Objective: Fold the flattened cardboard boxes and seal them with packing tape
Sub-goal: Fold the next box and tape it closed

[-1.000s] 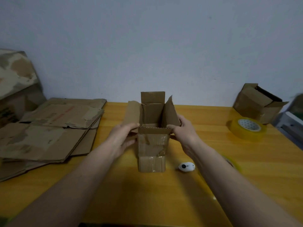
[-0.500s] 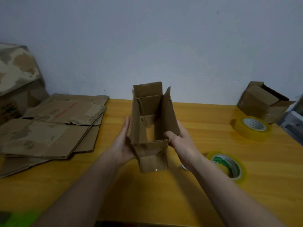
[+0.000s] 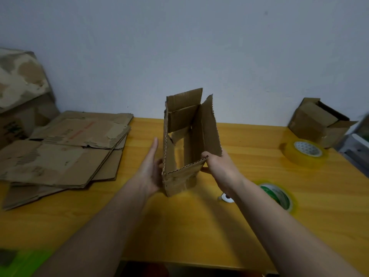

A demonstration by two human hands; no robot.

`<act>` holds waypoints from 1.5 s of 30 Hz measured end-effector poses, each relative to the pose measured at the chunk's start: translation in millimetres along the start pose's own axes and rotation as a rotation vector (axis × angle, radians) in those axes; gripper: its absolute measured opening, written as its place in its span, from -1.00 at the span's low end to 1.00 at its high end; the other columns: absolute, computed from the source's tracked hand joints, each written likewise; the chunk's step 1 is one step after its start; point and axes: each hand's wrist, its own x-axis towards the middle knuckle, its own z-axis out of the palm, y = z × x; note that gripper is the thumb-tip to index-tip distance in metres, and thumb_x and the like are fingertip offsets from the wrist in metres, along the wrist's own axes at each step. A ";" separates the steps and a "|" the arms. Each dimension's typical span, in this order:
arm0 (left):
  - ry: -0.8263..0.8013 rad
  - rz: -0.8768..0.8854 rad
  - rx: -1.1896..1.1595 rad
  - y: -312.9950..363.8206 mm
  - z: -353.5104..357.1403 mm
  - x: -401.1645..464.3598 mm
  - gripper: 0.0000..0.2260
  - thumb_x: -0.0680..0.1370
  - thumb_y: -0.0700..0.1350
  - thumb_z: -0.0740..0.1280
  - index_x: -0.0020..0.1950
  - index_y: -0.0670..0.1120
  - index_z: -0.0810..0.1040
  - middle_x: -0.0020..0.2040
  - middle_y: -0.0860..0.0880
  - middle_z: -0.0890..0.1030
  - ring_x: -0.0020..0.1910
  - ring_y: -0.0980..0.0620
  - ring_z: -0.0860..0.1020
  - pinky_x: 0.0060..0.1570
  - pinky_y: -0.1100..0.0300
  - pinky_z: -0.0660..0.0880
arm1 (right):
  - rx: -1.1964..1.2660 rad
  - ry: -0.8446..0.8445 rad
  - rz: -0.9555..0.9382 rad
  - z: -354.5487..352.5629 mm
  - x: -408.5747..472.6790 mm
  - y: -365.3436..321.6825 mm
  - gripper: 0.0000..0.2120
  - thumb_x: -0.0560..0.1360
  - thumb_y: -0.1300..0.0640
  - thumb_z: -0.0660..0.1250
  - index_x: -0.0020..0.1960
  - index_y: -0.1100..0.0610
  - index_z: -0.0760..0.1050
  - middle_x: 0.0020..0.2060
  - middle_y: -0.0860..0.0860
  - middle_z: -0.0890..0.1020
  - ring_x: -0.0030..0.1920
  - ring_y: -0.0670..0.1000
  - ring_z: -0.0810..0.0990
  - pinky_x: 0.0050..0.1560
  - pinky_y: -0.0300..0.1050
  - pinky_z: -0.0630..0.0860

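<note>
A small brown cardboard box point(image 3: 180, 177) stands tilted at the middle of the yellow table point(image 3: 199, 226), its top flaps up and its bottom open so the table shows through. My left hand point(image 3: 150, 166) presses flat against its left wall with straight fingers. My right hand point(image 3: 216, 166) grips the near right corner, thumb over the edge. A green-printed tape roll point(image 3: 279, 195) lies beside my right forearm, and a clear yellowish tape roll point(image 3: 304, 153) sits further right. A stack of flattened cardboard boxes point(image 3: 65, 150) lies at the left.
A small white object point(image 3: 226, 197) lies on the table under my right wrist. A folded box point(image 3: 317, 122) with open flaps stands at the back right against the wall. A large worn carton point(image 3: 20, 90) stands at the far left.
The box has been lifted and tilted, its side flaps now upright and its open bottom showing. My left hand has straightened flat against the left wall. The view has shifted and the green tape roll appears.
</note>
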 end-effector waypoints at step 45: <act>0.127 0.056 0.199 -0.5 -32.8 31.0 -0.76 0.27 -0.17 0.33 -0.10 -0.10 0.66 -0.19 -0.13 0.62 -0.23 -0.15 0.59 -0.04 -0.03 0.53 | 0.031 -0.125 0.037 -11.6 -1.3 -7.5 -0.68 0.53 0.44 0.10 0.13 0.17 0.49 -0.09 0.15 0.65 0.00 0.16 0.62 0.06 0.08 0.57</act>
